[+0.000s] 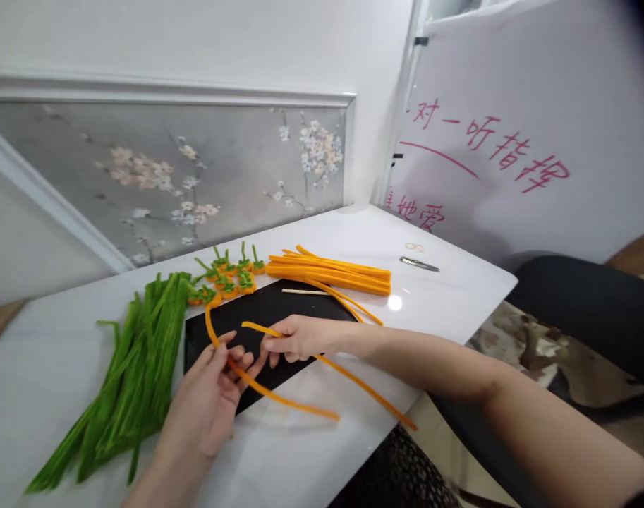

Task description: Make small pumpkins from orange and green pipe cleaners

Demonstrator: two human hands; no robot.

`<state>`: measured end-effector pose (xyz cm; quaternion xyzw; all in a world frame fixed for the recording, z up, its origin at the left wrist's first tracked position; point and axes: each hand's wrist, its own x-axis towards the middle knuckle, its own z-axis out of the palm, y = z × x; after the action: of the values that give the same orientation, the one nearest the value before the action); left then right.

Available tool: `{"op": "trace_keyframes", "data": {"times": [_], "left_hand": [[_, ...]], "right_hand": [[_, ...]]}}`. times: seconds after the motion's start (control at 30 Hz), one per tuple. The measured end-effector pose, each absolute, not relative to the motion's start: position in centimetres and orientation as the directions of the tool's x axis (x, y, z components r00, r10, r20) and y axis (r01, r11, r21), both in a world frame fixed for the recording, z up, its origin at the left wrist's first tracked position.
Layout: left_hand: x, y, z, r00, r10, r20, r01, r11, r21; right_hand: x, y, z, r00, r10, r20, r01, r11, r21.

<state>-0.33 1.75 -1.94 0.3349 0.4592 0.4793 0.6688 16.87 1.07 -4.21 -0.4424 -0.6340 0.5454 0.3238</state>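
My left hand (219, 381) pinches an orange pipe cleaner (284, 402) between thumb and fingers; its upper end curves up toward the finished pieces and its other end reaches right. My right hand (293, 339) is closed around a second orange pipe cleaner (367, 388), whose short end sticks out left and long end trails to the lower right. Both hands are over a black mat (231, 314), fingertips close together. Behind it sit several small orange pieces with green tops (226, 284). A bundle of orange pipe cleaners (332, 274) lies at the back.
A large pile of green pipe cleaners (142, 367) covers the table's left part. A thin pale stick (305, 291) lies on the mat. Tweezers (420, 264) and a small pale loop (415, 247) lie at right on the white table (448, 296). A dark chair (580, 310) stands beyond.
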Motion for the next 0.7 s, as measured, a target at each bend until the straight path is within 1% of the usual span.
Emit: {"op": "trace_keyframes", "data": {"times": [0.1,0.2,0.27,0.37,0.43,0.53,0.57,0.7], "left_hand": [[-0.2,1.8,-2.2,0.100,0.925,-0.366,-0.236,0.379,0.895],[0.0,1.9,-2.2,0.110,0.933,-0.342,-0.210,0.358,0.910],[-0.2,1.7,-2.2,0.157,0.942,-0.297,-0.214,0.326,0.921],[-0.7,0.7,-2.4,0.263,0.942,-0.207,-0.202,0.263,0.943],[-0.9,0.0,-2.7,0.289,0.945,-0.155,-0.187,0.215,0.959],[-1.1,-0.7,-3.3,0.294,0.945,-0.143,-0.170,0.199,0.965],[-1.1,-0.8,-3.5,0.291,0.946,-0.140,-0.161,0.192,0.968],[-1.0,-1.2,-4.1,0.222,0.975,-0.034,-0.125,0.063,0.990]], "right_hand": [[18.7,2.3,-3.9,-0.356,0.928,-0.106,0.269,-0.007,-0.963],[19.6,3.2,-3.2,-0.241,0.966,-0.091,0.335,-0.005,-0.942],[19.1,3.1,-2.7,-0.140,0.990,-0.026,0.375,0.029,-0.926],[17.1,1.6,-1.9,-0.040,0.990,0.138,0.386,0.143,-0.911],[15.8,0.1,-1.8,-0.052,0.975,0.215,0.347,0.219,-0.912],[14.8,-1.7,-2.6,-0.141,0.953,0.269,0.304,0.300,-0.904],[14.7,-2.1,-3.0,-0.161,0.949,0.271,0.294,0.308,-0.905],[14.4,-2.9,-4.9,-0.092,0.961,0.261,0.235,0.275,-0.932]]}}
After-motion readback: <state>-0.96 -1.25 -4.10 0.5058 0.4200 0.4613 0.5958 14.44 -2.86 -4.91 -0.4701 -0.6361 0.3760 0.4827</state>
